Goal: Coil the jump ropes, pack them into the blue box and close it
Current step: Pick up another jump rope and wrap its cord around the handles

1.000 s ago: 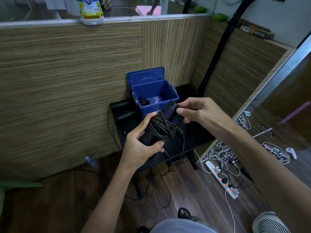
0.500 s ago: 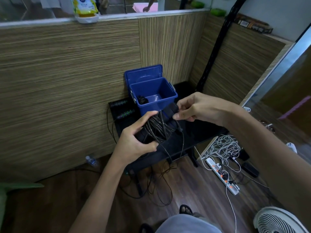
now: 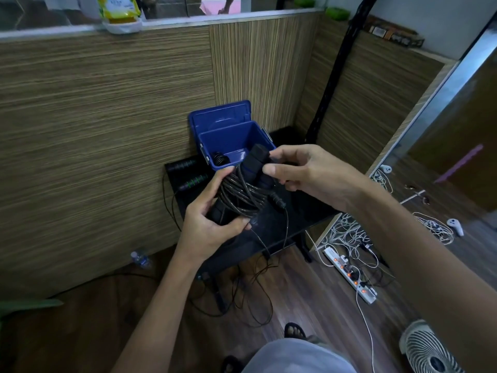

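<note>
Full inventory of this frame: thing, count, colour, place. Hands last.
coiled jump rope: 1, black, held over the table's front
blue box: 1, lid open, on table by wall; a dark coil inside
green-banded handles: 2, black and green, on table left of box
table: 1, black, against wood-grain wall
power strip: 1, white, floor right
fan: 1, white, bottom right corner
water bottle: 1, clear, floor by wall
left hand: grips the coil's lower end
right hand: pinches the upper handle
</note>
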